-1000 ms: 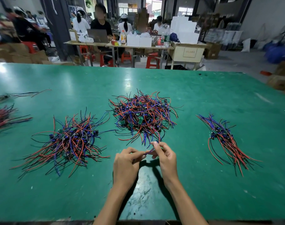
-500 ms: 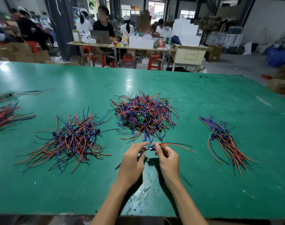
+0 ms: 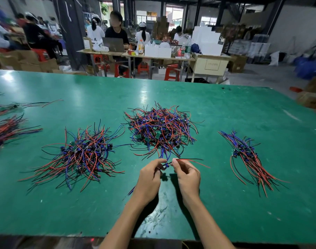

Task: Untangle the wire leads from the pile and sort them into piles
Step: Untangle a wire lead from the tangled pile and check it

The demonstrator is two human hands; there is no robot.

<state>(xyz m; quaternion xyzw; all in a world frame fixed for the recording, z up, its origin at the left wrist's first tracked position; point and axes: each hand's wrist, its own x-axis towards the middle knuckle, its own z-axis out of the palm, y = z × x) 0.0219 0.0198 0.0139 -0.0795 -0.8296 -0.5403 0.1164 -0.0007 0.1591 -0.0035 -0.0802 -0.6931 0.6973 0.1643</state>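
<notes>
Pinching one wire lead (image 3: 187,161) between both hands just in front of the tangled pile (image 3: 161,131) at table centre. Left hand (image 3: 150,178) gripping the small dark part at the lead's middle, fingers curled, blue wires trailing under the palm. Right hand (image 3: 187,175) gripping the red and black wires, these sticking out rightward above the green table (image 3: 243,108). Lying flat: sorted pile (image 3: 81,157) to the left, smaller sorted bundle (image 3: 249,157) to the right, more wires (image 3: 8,128) at far left edge, blurred.
</notes>
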